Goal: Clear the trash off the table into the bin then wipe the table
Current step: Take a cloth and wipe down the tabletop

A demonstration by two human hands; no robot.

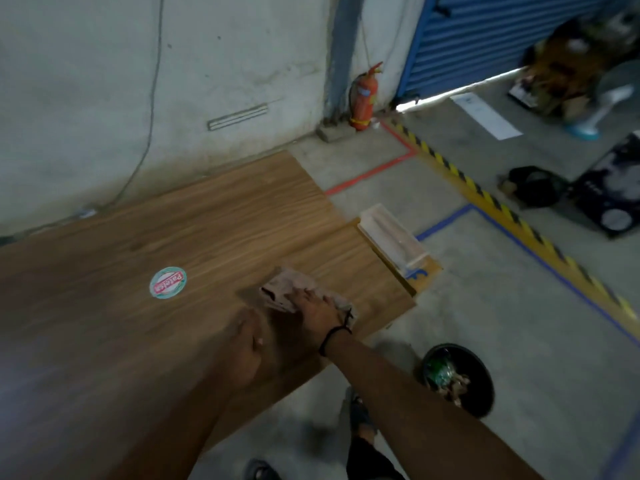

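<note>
One sticker [168,283] left; bin [458,379] holds trash as my right hand [317,304] presses cloth [294,289] flat on table [173,230], left hand [246,344] loosely curled, empty.

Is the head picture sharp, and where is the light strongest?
Head view: motion blur smears the left hand and near table; the right hand on the cloth is somewhat clearer. Brightest light enters under the blue shutter. Straight edges bow from the wide lens.

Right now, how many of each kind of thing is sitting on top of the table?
Cloths: 1, the cloth under the right hand
Round stickers: 1, the round sticker
White trays: 1, the white tray
Total: 3
</note>
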